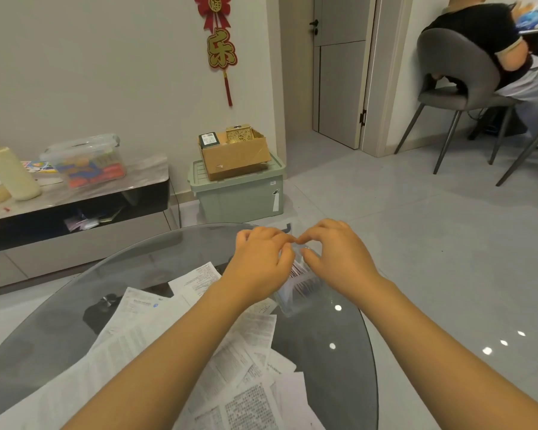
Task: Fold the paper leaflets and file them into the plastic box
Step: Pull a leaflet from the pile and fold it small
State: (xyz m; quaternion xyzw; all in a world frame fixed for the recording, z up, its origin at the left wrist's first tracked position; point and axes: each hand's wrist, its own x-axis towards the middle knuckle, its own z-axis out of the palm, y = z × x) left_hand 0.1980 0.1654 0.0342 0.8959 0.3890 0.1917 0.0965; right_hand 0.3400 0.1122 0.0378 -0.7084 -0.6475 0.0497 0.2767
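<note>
A small clear plastic box [294, 304] stands on the round glass table [339, 367], toward its far right. Folded leaflets [302, 285] stand packed on edge inside it. My left hand [261, 259] hovers over the box's left side with its fingers curled down onto the leaflets. My right hand [336, 252] is on the other side, thumb and forefinger pinching at the box's far rim. The fingertips of both hands nearly meet above the box and hide its far end. Several unfolded printed leaflets [239, 352] lie scattered across the table under my forearms.
A low cabinet [75, 197] at the left carries a clear lidded tub [84, 159] and a cream roll. A green storage bin [239, 197] with a cardboard box on top stands by the wall. At the far right a person sits on a grey chair [457, 76].
</note>
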